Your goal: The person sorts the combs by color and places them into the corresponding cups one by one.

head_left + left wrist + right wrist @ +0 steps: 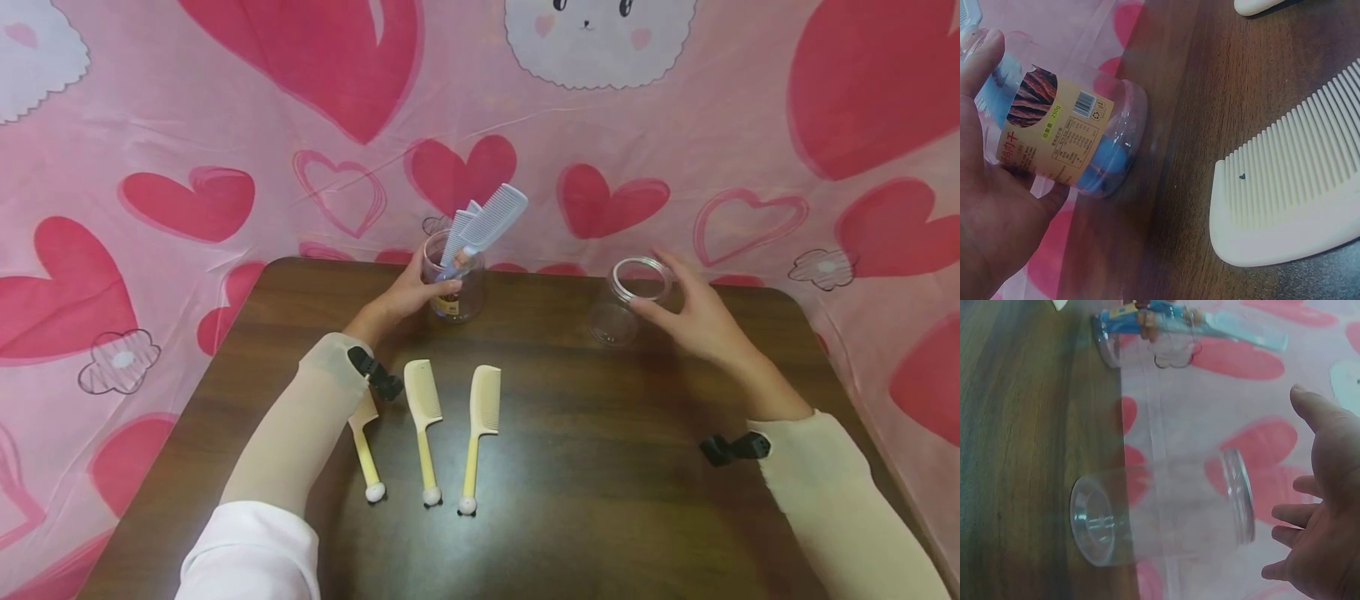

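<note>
At the back of the table my left hand (405,296) grips a clear plastic jar (471,305), thumb on the near side and fingers round behind. In the left wrist view its tan label (1063,125) faces me. Several light blue combs (501,217) stand in this jar, teeth ends sticking out of the mouth and leaning right. A second clear jar (613,321) stands upright to the right, with a silvery rim and no comb in it. My right hand (701,321) is beside that rim, thumb and fingers spread apart, with a gap to the jar in the right wrist view.
Three cream combs with yellow handles lie on the brown table (600,467): a right one (486,400), a middle one (423,396) and a left one (365,450) partly behind my left forearm. A pink heart-patterned cloth (450,108) hangs right behind the table.
</note>
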The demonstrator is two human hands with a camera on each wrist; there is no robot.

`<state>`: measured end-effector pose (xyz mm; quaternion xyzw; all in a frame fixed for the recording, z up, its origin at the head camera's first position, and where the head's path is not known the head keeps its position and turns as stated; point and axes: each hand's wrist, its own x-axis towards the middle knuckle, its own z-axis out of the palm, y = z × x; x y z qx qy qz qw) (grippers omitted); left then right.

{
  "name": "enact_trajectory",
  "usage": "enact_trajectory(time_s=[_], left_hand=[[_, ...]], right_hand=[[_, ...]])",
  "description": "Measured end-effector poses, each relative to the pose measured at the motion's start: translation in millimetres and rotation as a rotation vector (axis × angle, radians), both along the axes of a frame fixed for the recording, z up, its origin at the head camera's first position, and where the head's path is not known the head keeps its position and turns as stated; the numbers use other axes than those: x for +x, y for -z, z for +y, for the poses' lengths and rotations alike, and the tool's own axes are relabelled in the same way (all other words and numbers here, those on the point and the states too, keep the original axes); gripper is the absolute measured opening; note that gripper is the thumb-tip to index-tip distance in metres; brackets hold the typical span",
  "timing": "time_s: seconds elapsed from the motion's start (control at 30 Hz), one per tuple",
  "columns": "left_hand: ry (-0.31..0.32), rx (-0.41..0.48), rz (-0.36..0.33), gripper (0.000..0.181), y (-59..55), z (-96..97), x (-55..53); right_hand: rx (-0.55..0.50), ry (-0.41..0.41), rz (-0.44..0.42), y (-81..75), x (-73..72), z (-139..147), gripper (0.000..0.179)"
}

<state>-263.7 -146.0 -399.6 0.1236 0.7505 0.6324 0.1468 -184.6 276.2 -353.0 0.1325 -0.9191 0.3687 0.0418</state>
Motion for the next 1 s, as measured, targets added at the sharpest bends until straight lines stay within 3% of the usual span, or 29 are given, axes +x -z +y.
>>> enact_trajectory(time_s=[0.2,0.6,0.8,1.0], left_hand=[[-0.003,0.002,0.007,0.092,1.2,-0.9,1.8],[-0.009,0.006,0.003,0.092,2.0,0.1,-0.1],[0.003,0.013,0.019,0.092,4.5,0.2,-0.6],[0.008,0.025,0.025,0.092,6.5,0.0,-3.2]], right_hand=[[-0.077,0.046,-0.057,12.8,-4.5,12.6,0.093],[-0.438,0.079,-0.079,53.0,-27.2,11.7,0.106],[-0.516,0.128,-0.042,71.6,-37.6,8.0,0.104],[-0.547,0.135,-0.011,77.7,-39.8,5.2,0.095]])
